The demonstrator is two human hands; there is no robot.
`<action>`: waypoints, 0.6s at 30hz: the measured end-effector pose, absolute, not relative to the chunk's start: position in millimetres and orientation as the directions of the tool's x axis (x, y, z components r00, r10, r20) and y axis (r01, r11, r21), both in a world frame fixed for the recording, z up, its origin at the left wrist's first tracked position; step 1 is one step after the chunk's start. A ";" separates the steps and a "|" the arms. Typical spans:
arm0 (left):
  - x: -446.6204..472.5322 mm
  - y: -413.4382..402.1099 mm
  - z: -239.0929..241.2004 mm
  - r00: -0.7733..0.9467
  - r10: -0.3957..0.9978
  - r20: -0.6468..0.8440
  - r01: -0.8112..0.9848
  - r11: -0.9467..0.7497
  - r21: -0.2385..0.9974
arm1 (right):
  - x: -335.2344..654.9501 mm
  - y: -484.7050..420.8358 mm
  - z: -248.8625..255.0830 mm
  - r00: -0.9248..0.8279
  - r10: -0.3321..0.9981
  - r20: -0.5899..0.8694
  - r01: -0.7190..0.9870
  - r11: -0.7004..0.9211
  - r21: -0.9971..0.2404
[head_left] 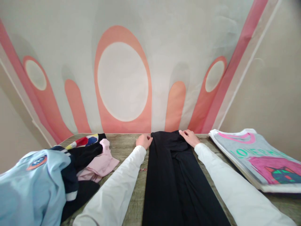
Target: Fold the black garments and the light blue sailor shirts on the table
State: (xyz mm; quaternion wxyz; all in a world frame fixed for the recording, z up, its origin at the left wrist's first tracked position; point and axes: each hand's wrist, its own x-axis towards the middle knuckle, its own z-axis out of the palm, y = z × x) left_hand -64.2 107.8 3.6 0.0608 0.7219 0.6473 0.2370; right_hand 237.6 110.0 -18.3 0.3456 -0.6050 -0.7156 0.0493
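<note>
A pair of black trousers (164,175) lies lengthwise on the wooden table, its waist at the far edge and its legs running toward me. At the waist's left corner, my left hand (144,142) is closed with its fingertips pinching the cloth. My right hand (190,138) pinches the waist's right side between thumb and fingers. Some creases show across the upper part, just below the right hand. The near ends of the legs run out of view.
On the left is a loose heap of clothes: a light blue shirt (33,185), a pink garment (101,166) and dark pieces. A folded stack with a grey printed T-shirt (249,147) on top lies at right. Behind the table (122,142) stands a patterned wall (122,81).
</note>
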 end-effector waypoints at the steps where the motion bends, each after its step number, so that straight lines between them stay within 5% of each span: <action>1: -62.6 107.5 3.4 0.043 0.967 0.253 0.903 -0.146 0.405 | 237.4 109.3 -18.2 -0.054 0.901 0.431 0.831 0.281 -0.481; 7: -59.6 109.0 3.4 0.022 0.974 0.224 0.883 -0.124 0.453 | 231.8 107.2 -18.2 -0.110 0.896 0.430 0.829 0.322 -0.458; 18: -64.1 119.7 0.8 -0.017 0.972 0.234 0.861 -0.104 0.498 | 232.5 107.0 -13.7 0.150 0.860 0.489 0.757 0.218 -0.616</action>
